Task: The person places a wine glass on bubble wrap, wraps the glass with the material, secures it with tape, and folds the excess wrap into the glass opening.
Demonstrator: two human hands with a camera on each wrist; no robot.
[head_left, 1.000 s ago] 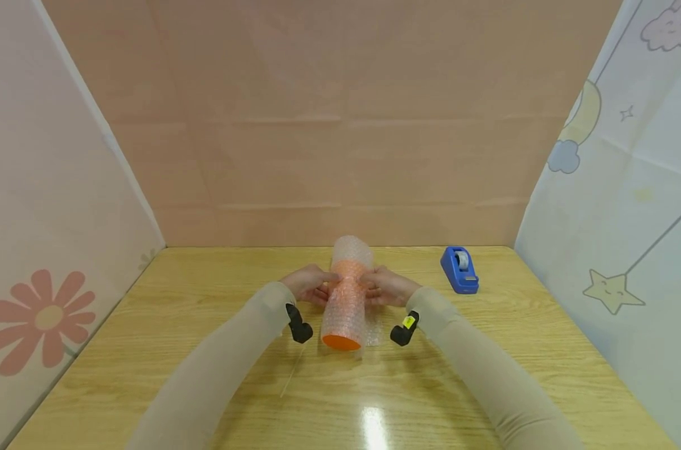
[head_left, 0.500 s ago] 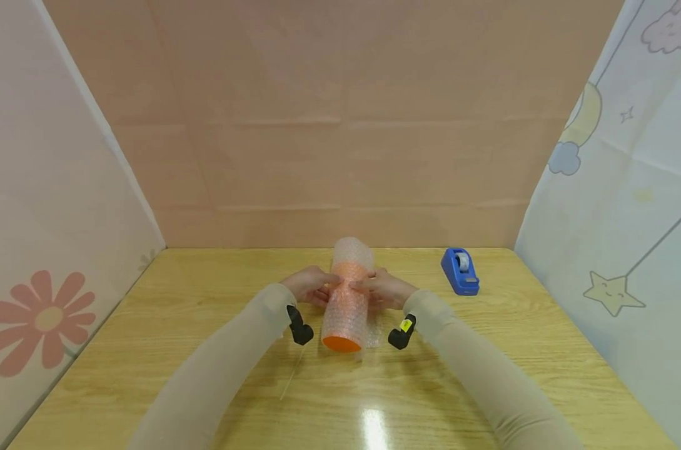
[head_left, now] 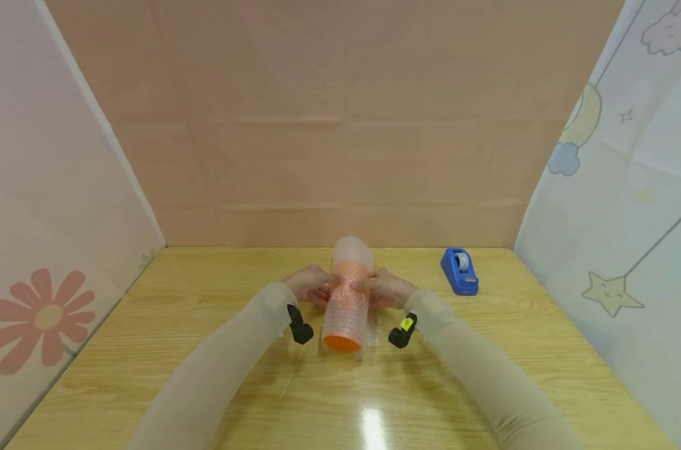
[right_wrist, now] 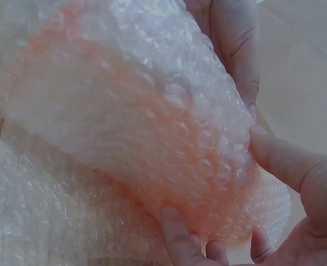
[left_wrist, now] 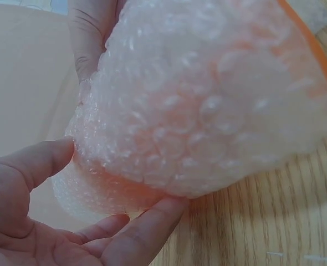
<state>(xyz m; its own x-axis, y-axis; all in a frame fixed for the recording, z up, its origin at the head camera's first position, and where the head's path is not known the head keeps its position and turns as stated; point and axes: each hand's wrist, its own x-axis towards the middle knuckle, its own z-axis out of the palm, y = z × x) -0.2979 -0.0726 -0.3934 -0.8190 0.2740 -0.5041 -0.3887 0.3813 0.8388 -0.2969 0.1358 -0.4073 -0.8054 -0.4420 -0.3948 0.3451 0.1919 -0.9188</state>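
Note:
An orange, roughly cylindrical object (head_left: 342, 343), its round near end bare, lies on the table wrapped in clear bubble wrap (head_left: 346, 312). From its left side, my left hand (head_left: 309, 284) grips the bundle, thumb on top and fingers low against the side. My right hand (head_left: 389, 289) holds the opposite side the same way, and the two thumbs almost meet over the middle. In the right wrist view, a loose flap of wrap (right_wrist: 41, 199) spreads flat beneath the bundle. The wrap blurs the object's full shape.
Back right on the wooden table (head_left: 205, 275) stands a blue tape dispenser (head_left: 459, 272) with a roll of tape. A thin pale strip (head_left: 292, 372) lies in front of my left hand. Patterned panels close in both sides, with a plain backdrop (head_left: 340, 125) behind.
My right hand has shifted slightly left, bringing its thumb further over the top of the bubble wrap. The left hand keeps its grip, and the bundle has barely moved.

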